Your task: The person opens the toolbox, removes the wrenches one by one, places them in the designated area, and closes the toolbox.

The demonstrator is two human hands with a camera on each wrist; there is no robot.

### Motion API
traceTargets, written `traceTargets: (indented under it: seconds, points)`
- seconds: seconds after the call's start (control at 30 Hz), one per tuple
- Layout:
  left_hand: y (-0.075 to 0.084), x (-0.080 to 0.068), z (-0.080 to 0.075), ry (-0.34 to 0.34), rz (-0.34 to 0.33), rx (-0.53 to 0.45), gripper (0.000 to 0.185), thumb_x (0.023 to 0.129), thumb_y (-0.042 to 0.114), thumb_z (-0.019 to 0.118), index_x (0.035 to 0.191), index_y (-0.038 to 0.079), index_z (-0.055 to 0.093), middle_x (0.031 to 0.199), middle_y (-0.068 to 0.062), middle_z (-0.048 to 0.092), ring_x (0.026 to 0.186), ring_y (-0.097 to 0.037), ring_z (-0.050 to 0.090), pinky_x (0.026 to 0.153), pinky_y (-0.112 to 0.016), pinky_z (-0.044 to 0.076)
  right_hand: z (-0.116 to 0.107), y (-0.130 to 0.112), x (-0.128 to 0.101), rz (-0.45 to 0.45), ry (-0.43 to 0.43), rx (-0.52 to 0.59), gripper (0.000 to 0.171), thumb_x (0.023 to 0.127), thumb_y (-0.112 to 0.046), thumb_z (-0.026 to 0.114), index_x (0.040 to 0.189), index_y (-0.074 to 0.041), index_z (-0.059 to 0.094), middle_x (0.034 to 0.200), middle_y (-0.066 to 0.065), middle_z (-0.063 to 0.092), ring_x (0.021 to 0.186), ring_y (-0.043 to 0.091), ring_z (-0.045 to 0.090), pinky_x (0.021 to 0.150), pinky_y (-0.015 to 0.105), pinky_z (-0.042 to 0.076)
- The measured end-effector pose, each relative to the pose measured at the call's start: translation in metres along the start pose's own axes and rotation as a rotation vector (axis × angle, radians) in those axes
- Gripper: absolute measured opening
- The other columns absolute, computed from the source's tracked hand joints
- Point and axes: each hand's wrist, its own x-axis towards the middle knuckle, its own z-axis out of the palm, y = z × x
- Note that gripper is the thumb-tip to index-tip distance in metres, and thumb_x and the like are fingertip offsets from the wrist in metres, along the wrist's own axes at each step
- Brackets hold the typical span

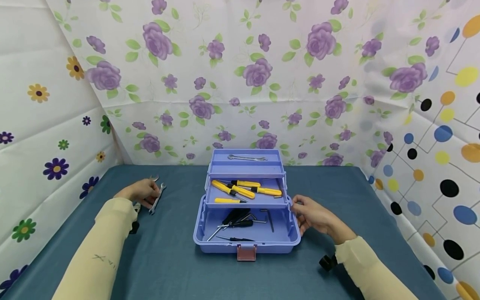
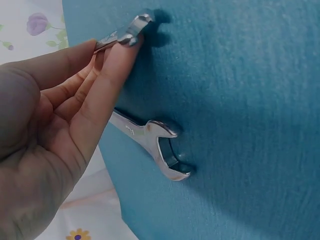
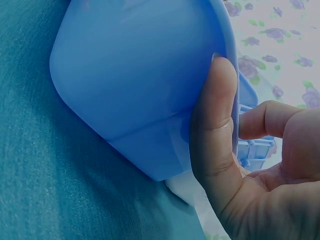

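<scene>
An open light-blue toolbox (image 1: pixel 247 243) stands mid-table with two stepped trays raised. My right hand (image 1: pixel 297 208) grips its right wall (image 3: pixel 140 85), thumb (image 3: pixel 215 125) flat on the outside and a finger curled past the rim. At the left, my left hand (image 1: pixel 149 192) pinches a small silver wrench (image 2: pixel 125 34) between its fingertips (image 2: pixel 120 50), the open end just above the blue cloth. A second, larger wrench (image 2: pixel 155 145) lies flat on the cloth beside that hand, also visible in the head view (image 1: pixel 157 199).
The top tray holds a silver wrench (image 1: pixel 247 158), and the middle tray yellow-handled screwdrivers (image 1: pixel 243 189). Black-handled tools (image 1: pixel 236 221) lie in the bottom. A red latch (image 1: pixel 246 252) faces me. Flowered sheets wall the blue-covered table (image 1: pixel 168 258) on three sides.
</scene>
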Motion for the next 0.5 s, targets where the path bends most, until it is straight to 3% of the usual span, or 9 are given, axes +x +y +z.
traceTargets:
  seconds: [0.5]
  points:
    - [0.0075,0.0031,0.0017,0.061,-0.060,0.056,0.010,0.106,0.001,0.054,0.103,-0.006,0.059,0.090,-0.016,0.064,0.076,-0.024,0.064,0.070,-0.040,0.063,-0.0015,0.0010,0.0021,0.011,0.005,0.002,0.025,0.104,-0.018,0.051,0.119,-0.002,0.039,0.079,0.012,0.059,0.057,0.019,0.062,0.053,0.036,0.060]
